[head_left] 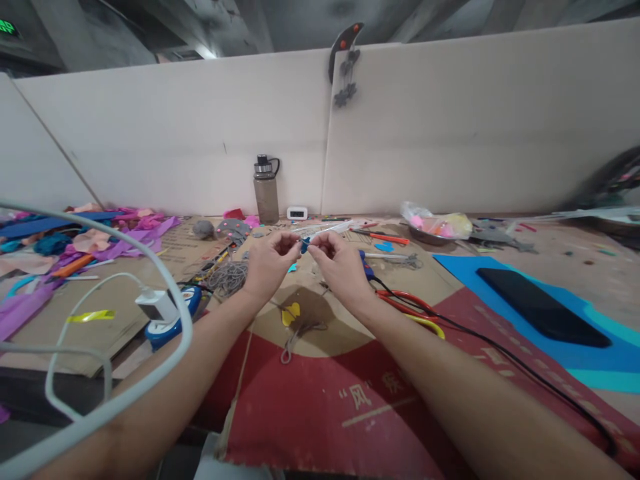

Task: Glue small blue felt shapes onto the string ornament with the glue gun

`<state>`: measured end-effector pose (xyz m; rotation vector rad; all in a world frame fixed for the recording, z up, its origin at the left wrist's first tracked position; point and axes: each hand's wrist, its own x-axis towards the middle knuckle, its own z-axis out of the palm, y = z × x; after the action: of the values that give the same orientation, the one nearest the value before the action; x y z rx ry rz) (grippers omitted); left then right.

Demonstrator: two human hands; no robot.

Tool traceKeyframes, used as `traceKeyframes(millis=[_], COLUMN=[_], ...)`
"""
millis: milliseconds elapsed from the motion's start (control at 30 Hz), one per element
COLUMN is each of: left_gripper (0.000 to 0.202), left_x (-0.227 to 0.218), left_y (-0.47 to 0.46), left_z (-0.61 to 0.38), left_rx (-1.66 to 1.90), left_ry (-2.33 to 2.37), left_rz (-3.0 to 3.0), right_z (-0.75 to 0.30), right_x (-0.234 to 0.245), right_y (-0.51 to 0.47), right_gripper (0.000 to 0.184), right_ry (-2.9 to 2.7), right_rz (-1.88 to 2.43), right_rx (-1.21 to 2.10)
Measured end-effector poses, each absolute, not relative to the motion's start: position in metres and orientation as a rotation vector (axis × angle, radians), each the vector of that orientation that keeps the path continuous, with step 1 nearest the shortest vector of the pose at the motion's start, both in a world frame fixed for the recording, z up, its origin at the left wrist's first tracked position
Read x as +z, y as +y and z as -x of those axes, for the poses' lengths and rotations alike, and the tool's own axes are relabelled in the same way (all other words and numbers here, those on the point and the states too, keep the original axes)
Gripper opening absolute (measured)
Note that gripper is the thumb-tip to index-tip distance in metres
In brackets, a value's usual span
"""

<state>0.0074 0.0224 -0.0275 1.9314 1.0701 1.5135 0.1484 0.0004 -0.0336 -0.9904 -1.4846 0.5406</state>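
Note:
Between the fingertips of both hands is a small dark blue piece (305,246); its exact kind is too small to make out. My left hand (273,263) pinches it from the left, and my right hand (340,263) pinches its right side. Below them a yellow cut-out (291,313) with a grey string (300,337) lies on the red and brown cardboard (320,400). Left of my left hand sits a tangle of grey yarn (227,277). A blue-handled tool (367,267) with a black cord lies just beyond my right hand.
A water bottle (266,193) and a small digital clock (297,213) stand by the partition. Colourful scraps (95,240) pile up at left, near a white charger (157,307) and cable. Scissors (413,307) and a phone (543,305) on blue sheets (460,267) lie to the right.

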Motion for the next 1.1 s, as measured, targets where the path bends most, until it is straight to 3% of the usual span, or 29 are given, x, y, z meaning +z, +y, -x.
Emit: traceKeyframes(millis=[367, 1100], left_gripper=[0.018, 0.018], left_x=[-0.022, -0.025], left_y=[0.014, 0.019], left_z=[-0.009, -0.008], left_rx=[1.513, 1.356], left_ry=[1.092, 0.895], left_rz=[-1.812, -1.581], right_z=[-0.148, -0.149], right_x=[-0.029, -0.027], right_y=[-0.004, -0.005], right_gripper=[0.018, 0.02], right_ry=[-1.484, -1.494], right_rz=[1.082, 1.156], right_rx=[0.469, 0.429])
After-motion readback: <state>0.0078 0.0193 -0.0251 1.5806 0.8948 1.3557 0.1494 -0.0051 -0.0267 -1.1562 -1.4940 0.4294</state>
